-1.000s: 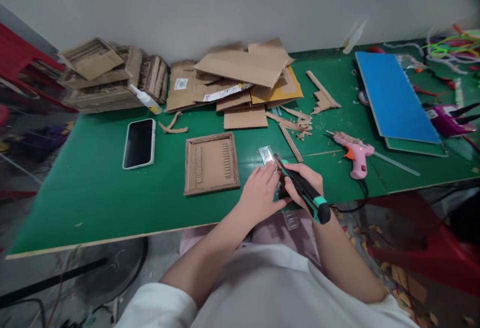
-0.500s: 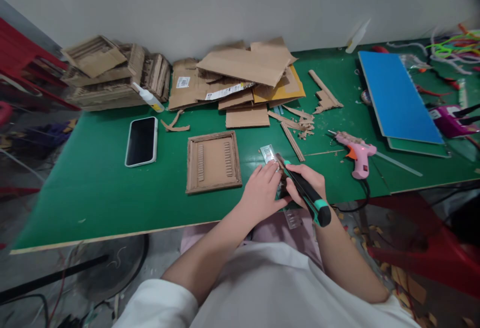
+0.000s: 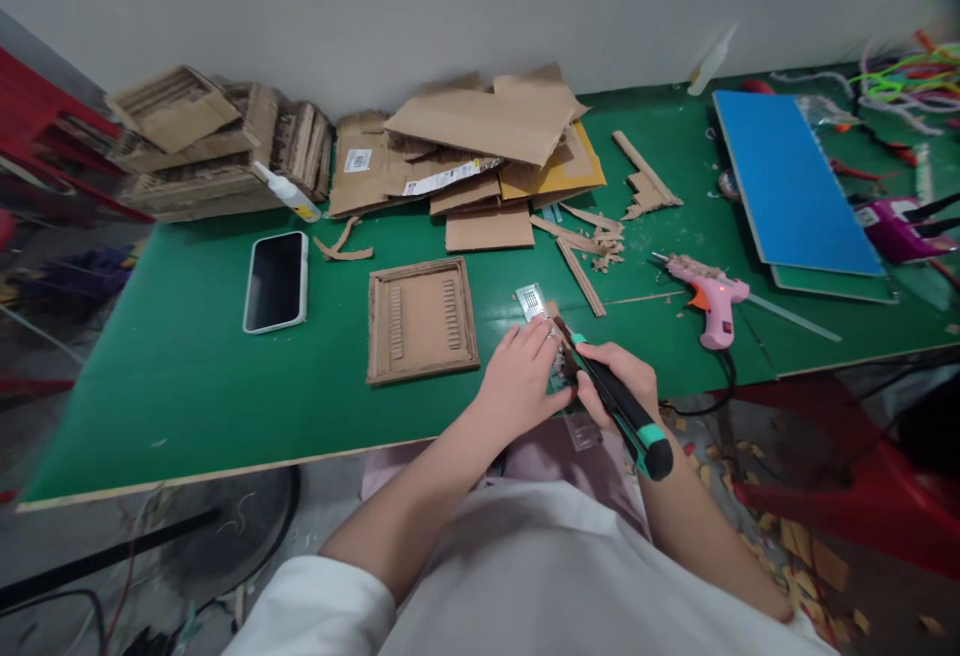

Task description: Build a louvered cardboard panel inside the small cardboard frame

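Observation:
My right hand is wrapped round a black and green utility knife, its tip pointing up and left beside the ruler. Pressed flat with fingers spread, my left hand lies on a clear ruler near the table's front edge. The ruler's lower end sticks out past that edge. A narrow brown piece of cardboard shows partly between ruler and knife; the rest is hidden by my hands. Left of my left hand lies a square cardboard frame with two rows of small ridged strips inside.
On the green table are a phone, a glue bottle, stacked cardboard boxes, cardboard sheets, loose scraps, a pink glue gun and a blue board. A red stool stands at the right.
My right hand and the knife have moved slightly down and to the right along the ruler. My left hand stays on the ruler. The view has shifted a little.

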`<act>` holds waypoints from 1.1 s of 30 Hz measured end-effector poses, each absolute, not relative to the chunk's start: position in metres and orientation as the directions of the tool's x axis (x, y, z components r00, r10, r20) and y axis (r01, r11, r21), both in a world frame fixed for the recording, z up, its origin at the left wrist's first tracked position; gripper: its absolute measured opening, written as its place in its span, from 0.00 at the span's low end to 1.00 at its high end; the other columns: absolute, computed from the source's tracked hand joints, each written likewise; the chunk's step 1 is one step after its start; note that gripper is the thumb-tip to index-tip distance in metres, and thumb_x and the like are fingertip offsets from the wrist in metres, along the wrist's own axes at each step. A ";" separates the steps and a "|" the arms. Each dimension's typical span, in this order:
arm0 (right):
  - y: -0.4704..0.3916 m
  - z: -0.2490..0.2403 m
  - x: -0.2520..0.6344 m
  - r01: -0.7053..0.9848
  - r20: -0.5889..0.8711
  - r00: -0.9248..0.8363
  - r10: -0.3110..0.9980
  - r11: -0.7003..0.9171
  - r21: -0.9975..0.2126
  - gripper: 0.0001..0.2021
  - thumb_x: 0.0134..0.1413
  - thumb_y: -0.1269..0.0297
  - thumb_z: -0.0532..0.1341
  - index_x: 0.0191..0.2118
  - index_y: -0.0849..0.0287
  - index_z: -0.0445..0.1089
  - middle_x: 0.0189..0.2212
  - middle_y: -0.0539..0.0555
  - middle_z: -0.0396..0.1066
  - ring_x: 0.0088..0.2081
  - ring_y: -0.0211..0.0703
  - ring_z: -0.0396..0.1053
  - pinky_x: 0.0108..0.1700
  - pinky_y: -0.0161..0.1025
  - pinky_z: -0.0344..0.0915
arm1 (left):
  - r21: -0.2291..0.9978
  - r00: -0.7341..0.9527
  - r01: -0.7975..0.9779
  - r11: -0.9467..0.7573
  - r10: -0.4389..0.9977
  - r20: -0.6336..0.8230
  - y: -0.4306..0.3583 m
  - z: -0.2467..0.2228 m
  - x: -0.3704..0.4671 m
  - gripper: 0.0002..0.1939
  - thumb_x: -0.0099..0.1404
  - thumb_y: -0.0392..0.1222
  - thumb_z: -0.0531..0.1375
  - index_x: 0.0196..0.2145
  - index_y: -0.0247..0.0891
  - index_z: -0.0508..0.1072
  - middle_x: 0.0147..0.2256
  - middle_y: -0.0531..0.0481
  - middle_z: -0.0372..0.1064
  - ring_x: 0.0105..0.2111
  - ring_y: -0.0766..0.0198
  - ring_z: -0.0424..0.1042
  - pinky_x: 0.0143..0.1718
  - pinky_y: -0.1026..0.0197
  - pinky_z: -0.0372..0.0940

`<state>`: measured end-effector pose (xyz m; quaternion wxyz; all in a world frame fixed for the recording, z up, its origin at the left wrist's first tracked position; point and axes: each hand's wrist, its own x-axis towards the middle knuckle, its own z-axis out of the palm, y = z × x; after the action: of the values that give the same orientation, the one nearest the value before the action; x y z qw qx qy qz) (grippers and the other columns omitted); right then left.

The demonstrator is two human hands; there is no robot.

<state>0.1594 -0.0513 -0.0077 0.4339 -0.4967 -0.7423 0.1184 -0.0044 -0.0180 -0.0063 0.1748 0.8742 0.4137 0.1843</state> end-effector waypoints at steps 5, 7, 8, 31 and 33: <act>-0.060 -0.004 0.161 0.620 0.504 -0.104 0.858 0.452 -0.641 0.17 0.46 0.69 0.58 0.45 0.52 0.65 0.31 0.54 0.71 0.28 0.43 0.68 0.30 0.41 0.69 | 0.447 0.593 0.664 -0.599 0.786 0.173 -0.018 -0.005 -0.004 0.28 0.56 0.50 0.58 0.51 0.34 0.60 0.56 0.38 0.57 0.59 0.51 0.53 0.59 0.46 0.49; -0.064 -0.003 0.161 0.611 0.487 -0.099 0.868 0.439 -0.659 0.17 0.46 0.69 0.58 0.45 0.51 0.65 0.31 0.55 0.71 0.28 0.44 0.68 0.31 0.42 0.68 | 0.441 0.597 0.667 -0.601 0.785 0.166 -0.018 -0.005 -0.005 0.29 0.56 0.52 0.59 0.51 0.33 0.61 0.56 0.38 0.57 0.59 0.51 0.53 0.59 0.47 0.49; -0.067 -0.002 0.162 0.608 0.483 -0.096 0.870 0.435 -0.664 0.17 0.46 0.69 0.58 0.45 0.50 0.65 0.31 0.55 0.71 0.28 0.45 0.68 0.31 0.42 0.68 | 0.438 0.599 0.668 -0.602 0.784 0.163 -0.018 -0.005 -0.005 0.29 0.56 0.52 0.59 0.51 0.33 0.61 0.56 0.38 0.57 0.59 0.51 0.53 0.59 0.47 0.49; -0.103 -0.007 0.177 0.743 0.514 -0.192 0.836 0.466 -0.481 0.15 0.47 0.68 0.56 0.44 0.53 0.65 0.27 0.51 0.70 0.26 0.39 0.68 0.28 0.35 0.64 | 0.413 0.596 0.667 -0.620 0.777 0.202 -0.018 -0.010 -0.004 0.30 0.57 0.55 0.58 0.50 0.30 0.62 0.55 0.36 0.59 0.58 0.50 0.53 0.59 0.46 0.49; -0.103 -0.010 0.178 0.745 0.516 -0.192 0.835 0.466 -0.478 0.15 0.47 0.68 0.56 0.44 0.53 0.65 0.27 0.51 0.70 0.26 0.39 0.68 0.28 0.35 0.65 | 0.415 0.597 0.667 -0.619 0.777 0.201 -0.019 -0.010 -0.004 0.30 0.57 0.55 0.58 0.50 0.30 0.62 0.55 0.36 0.59 0.58 0.50 0.53 0.59 0.46 0.49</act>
<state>0.1783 -0.1034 -0.0104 0.3752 -0.5132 -0.7695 0.0603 -0.0043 -0.0187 -0.0097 0.1499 0.8809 0.4097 0.1838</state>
